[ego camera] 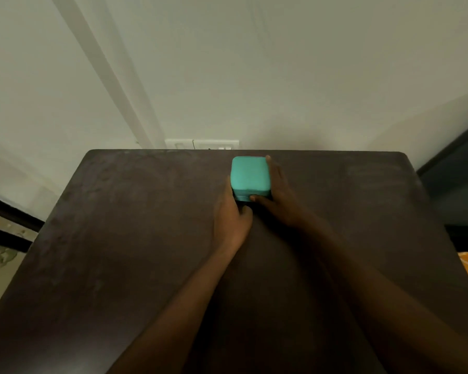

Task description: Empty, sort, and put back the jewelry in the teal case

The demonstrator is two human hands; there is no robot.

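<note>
Dark wooden table [119, 252] stands against a pale wall; a white socket plate [201, 144] sits at the table's 12 o'clock edge. Left hand [231, 220] grips the closed teal case [250, 174] at its 7 o'clock corner, fingers curled against the side. Case rests near the far edge. Right hand [278, 195] clasps its 3 o'clock side, thumb on the front.

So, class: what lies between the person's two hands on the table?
In the head view, the closed teal case sits between the left hand and the right hand, both touching its sides on the dark table.
</note>
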